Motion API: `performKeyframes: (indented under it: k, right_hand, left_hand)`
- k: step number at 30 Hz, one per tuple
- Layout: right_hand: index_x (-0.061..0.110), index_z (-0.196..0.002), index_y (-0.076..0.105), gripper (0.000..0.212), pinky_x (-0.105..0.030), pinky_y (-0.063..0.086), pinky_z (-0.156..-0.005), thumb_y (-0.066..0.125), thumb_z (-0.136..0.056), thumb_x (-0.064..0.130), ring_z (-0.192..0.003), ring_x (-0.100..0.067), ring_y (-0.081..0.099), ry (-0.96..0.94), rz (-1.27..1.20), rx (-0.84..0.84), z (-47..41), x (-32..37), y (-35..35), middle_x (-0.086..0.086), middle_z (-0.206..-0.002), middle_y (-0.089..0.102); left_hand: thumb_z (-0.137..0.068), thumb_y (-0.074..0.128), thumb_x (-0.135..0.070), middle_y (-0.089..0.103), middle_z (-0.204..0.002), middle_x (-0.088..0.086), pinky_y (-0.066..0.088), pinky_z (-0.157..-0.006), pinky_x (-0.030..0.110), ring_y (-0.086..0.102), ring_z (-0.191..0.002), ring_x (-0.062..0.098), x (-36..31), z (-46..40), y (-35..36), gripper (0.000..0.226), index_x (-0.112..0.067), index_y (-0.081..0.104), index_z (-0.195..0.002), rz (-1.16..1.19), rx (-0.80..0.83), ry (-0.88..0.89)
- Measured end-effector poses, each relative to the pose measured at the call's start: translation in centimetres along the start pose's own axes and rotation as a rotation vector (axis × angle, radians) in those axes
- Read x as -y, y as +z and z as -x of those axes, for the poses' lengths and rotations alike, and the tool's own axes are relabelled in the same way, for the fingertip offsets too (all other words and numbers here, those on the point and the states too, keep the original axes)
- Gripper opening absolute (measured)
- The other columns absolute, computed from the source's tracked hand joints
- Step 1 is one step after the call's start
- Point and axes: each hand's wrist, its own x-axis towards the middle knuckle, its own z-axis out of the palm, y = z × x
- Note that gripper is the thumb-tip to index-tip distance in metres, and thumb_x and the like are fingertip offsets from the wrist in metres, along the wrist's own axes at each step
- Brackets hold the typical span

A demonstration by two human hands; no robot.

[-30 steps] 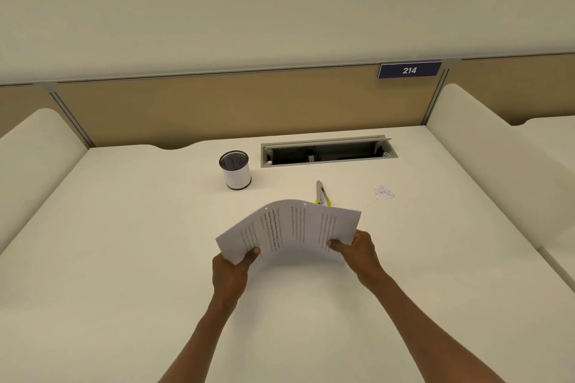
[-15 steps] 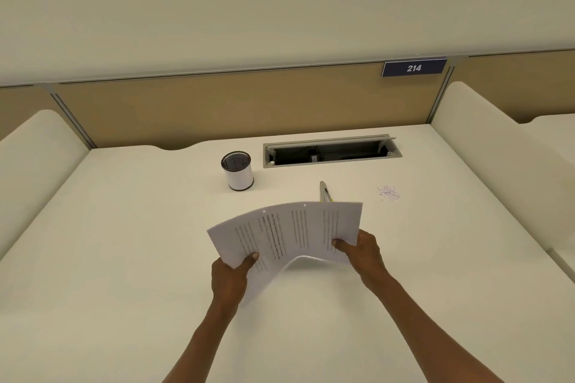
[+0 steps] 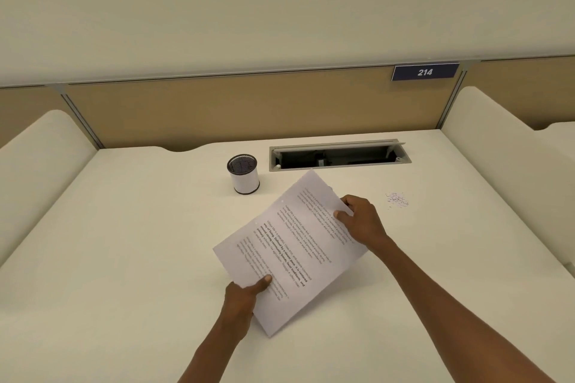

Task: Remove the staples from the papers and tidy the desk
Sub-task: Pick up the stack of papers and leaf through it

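White printed papers [image 3: 292, 246] held slanted above the desk; small pile of pulled staples [image 3: 397, 199] lies to their right.

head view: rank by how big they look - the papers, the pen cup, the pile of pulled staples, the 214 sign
1. papers, by far the largest, though closest to the camera.
2. 214 sign and pen cup: alike in apparent area, and the sign is farther back, so no ranking.
3. pile of pulled staples, smallest.

Pen cup [image 3: 243, 173] left of desk's cable tray [image 3: 339, 154]
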Motion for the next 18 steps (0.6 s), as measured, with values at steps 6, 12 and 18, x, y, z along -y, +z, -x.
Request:
performKeyframes:
  k: [6,12,18]
  right_hand:
    - [0.016,-0.09,0.058,0.005,-0.026,0.04,-0.068,0.06,-0.092,0.019,-0.078,-0.016,0.058,-0.091,0.151,0.052,-1.6,0.6,0.5,0.004,-0.092,0.061]
    - [0.014,-0.099,0.064,0.01,-0.028,0.047,-0.07,0.059,-0.091,0.019,-0.077,-0.016,0.06,-0.145,0.248,0.127,-2.9,0.7,1.0,-0.004,-0.101,0.068]
    - [0.012,-0.097,0.064,0.007,-0.027,0.044,-0.074,0.06,-0.092,0.015,-0.09,-0.015,0.06,-0.182,0.223,0.194,-4.2,0.9,1.2,-0.007,-0.1,0.07]
  left_hand:
    - [-0.079,0.083,-0.008,0.073,-0.114,0.009,0.055,-0.09,0.043,0.07,-0.102,0.03,-0.9,-1.4,-0.1,0.036,-0.011,0.069,-0.112,-0.148,-0.234,0.108]
    - [-0.086,0.079,-0.02,0.047,-0.15,0.015,0.031,-0.114,0.042,0.042,-0.14,0.033,-4.6,-3.0,1.3,0.072,-0.004,0.043,-0.146,-0.57,-0.405,0.349]
    - [-0.096,0.067,-0.015,0.067,-0.132,0.005,0.043,-0.099,0.025,0.062,-0.122,0.022,-8.8,-5.5,5.9,0.034,-0.009,0.066,-0.13,-0.612,-0.13,0.568]
